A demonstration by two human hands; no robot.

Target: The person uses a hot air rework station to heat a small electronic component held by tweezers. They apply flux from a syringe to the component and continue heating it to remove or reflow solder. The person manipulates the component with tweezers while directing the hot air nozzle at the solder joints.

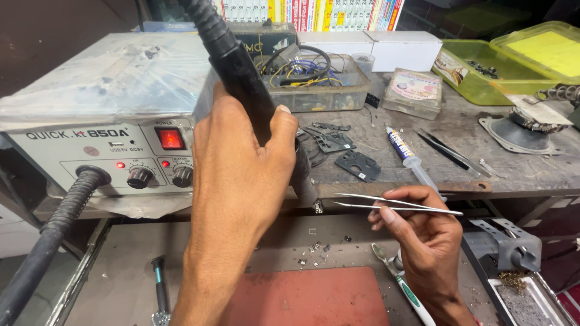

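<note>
Left hand (238,181) is wrapped tight around the black hot-air handpiece (241,78), a matte, ribbed wand running up toward 11 o'clock, its nozzle end pointing down behind the fingers. Right hand (423,232), at 4 o'clock from the left, pinches a pair of slim, shiny steel tweezers (396,204), their two prongs lying nearly level and pointing at 9 o'clock, tips slightly apart just beside the nozzle. At 9 o'clock sits the boxy grey rework station (78,145), wrapped in crinkled plastic film, red switch glowing, a corrugated black hose leaving its front. Below the hands, a flat red mat (314,299) with small metal scraps scattered just above it. At 1 o'clock, a clear tray of tangled wires (314,81) on the scuffed bench (531,166).
</note>
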